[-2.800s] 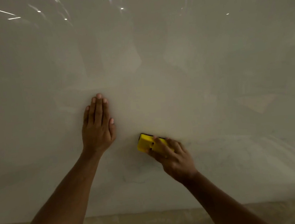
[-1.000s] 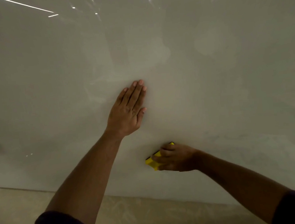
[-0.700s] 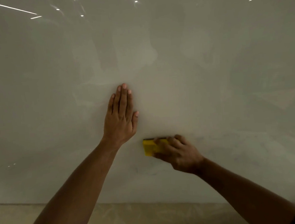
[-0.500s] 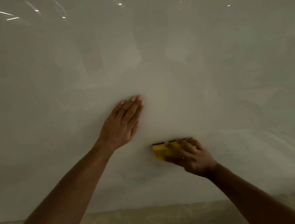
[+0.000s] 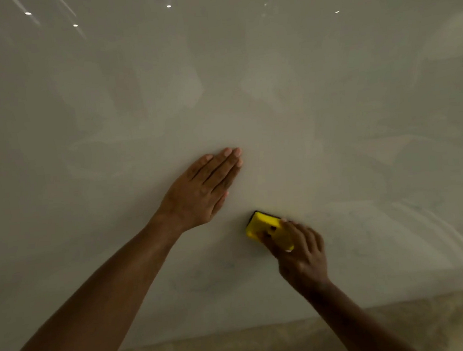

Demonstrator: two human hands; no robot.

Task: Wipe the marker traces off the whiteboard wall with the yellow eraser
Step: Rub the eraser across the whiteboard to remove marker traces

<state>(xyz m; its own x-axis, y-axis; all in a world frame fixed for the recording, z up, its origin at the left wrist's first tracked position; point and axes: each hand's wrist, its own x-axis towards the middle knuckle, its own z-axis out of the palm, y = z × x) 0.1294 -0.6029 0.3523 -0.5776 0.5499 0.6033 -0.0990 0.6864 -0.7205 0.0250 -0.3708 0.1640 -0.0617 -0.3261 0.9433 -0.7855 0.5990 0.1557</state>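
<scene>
right hand [image 5: 301, 256] fingers grip yellow eraser [image 5: 260, 227], partly hidden | left hand [image 5: 201, 192] flat, empty | marker traces faint

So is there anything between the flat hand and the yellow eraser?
No, just bare whiteboard wall between the left hand and the yellow eraser, seen in the head view.

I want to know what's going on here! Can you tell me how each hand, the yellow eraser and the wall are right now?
left hand: open, flat on the wall, holding nothing.
right hand: closed around the eraser.
yellow eraser: held against the wall, partly hidden by fingers.
whiteboard wall: glossy, with faint marker traces low down, below and to the right of the eraser.
</scene>
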